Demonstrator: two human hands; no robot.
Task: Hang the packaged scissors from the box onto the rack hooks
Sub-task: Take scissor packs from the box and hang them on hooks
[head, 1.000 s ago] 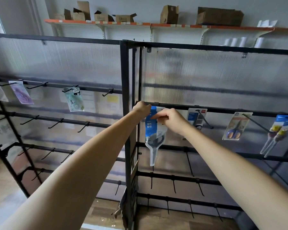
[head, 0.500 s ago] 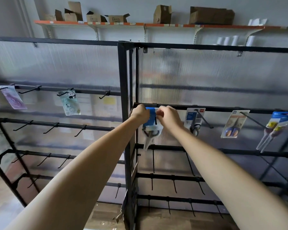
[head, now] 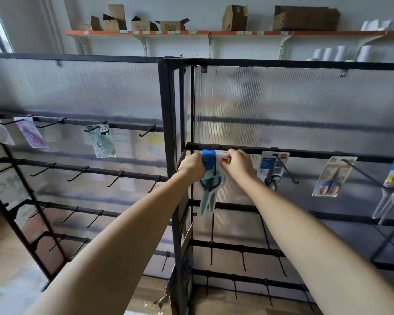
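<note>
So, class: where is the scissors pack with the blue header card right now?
In the head view, the blue-topped scissors pack sits centre frame, held between both hands at the right rack's top bar, beside the corner post.

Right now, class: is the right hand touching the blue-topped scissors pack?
Touching. The head view shows the right hand with its fingers pinching the top card of the blue-topped scissors pack.

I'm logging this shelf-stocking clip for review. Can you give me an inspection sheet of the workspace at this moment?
Surface: black rack with ribbed panels, many bare hooks.
Job's things: blue-topped scissors pack at the top rail; three more scissors packs hang to its right.
Clutter: panda pack and others on the left rack.
Grippers: left hand and right hand both hold the pack's top.
Cables: nothing seen.
Surroundings: wall shelf with cardboard boxes, wood floor.
</note>
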